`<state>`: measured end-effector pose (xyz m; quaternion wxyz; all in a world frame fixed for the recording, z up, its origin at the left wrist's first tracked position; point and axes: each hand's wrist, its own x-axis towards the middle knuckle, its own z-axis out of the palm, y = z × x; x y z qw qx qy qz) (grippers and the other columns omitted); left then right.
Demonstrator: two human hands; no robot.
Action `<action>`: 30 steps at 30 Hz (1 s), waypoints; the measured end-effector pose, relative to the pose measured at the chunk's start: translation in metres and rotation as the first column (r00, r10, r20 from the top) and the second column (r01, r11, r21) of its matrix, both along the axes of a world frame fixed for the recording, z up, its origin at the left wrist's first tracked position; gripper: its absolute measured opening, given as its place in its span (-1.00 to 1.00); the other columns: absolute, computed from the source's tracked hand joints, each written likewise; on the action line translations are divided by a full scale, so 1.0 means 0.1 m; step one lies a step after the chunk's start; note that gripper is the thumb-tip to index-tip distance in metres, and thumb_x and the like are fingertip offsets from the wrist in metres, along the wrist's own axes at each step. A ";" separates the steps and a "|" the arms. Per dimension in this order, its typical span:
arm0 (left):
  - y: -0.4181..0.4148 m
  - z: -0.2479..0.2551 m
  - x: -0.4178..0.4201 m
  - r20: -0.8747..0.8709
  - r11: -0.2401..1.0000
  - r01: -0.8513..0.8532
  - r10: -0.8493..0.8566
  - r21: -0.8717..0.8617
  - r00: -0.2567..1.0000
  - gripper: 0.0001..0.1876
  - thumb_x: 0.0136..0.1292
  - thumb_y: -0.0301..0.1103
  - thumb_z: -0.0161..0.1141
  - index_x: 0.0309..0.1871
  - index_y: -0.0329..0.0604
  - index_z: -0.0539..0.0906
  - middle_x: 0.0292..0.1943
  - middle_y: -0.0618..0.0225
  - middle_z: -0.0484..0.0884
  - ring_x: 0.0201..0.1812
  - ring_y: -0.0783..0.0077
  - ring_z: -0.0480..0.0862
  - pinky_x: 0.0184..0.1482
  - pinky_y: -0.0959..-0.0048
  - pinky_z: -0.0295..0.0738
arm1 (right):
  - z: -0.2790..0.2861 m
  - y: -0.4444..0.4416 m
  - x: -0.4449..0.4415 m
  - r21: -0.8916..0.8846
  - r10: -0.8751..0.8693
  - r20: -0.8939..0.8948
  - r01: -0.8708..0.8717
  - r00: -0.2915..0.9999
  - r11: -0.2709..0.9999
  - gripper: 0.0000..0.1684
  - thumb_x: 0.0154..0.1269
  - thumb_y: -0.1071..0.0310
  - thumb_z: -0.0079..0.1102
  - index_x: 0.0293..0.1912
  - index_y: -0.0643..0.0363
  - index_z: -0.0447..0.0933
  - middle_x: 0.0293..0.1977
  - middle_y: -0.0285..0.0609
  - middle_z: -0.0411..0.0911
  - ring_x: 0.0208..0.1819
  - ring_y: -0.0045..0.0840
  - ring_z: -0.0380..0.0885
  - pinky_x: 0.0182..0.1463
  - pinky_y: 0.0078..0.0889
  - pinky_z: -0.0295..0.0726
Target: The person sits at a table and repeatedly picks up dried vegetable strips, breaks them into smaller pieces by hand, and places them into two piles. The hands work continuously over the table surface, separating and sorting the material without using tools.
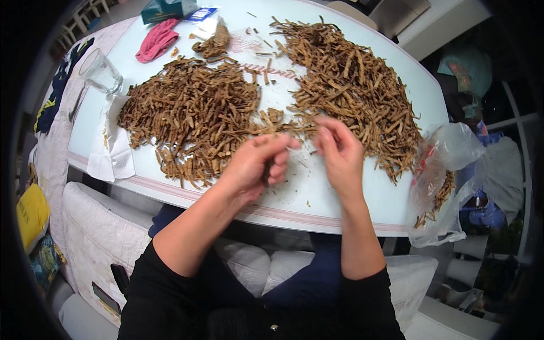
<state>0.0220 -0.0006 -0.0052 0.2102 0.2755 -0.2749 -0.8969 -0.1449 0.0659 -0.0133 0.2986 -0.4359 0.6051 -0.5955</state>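
Note:
My left hand hovers over the near part of the table, its fingers curled and the thumb and index fingertip blurred. A dark gap shows inside the curl; whether a piece lies in it cannot be made out. To its right is my right hand, thumb and fingers bent towards each other, also blurred at the tips. A heap of short brown dried root pieces lies by my left hand. Beyond my right hand spreads a bigger heap of longer dried root strips. A few loose pieces lie between the heaps.
At the left stand a drinking glass and a white paper napkin. Behind are a pink cloth, a green box and a brown lump. A clear plastic bag holding strips hangs at the right edge.

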 end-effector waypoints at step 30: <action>-0.04 -0.04 0.06 -0.077 0.997 -0.017 0.023 0.079 0.997 -0.83 0.38 -0.34 0.12 -0.08 -0.23 0.54 -0.57 0.57 0.30 -0.62 0.67 0.27 -0.59 0.65 0.18 | 0.11 0.25 -0.21 0.150 0.059 -0.603 0.041 0.795 0.988 -0.88 0.12 0.54 0.23 -0.29 0.27 0.53 -0.39 -0.17 0.56 -0.34 -0.42 0.52 -0.14 -0.41 0.47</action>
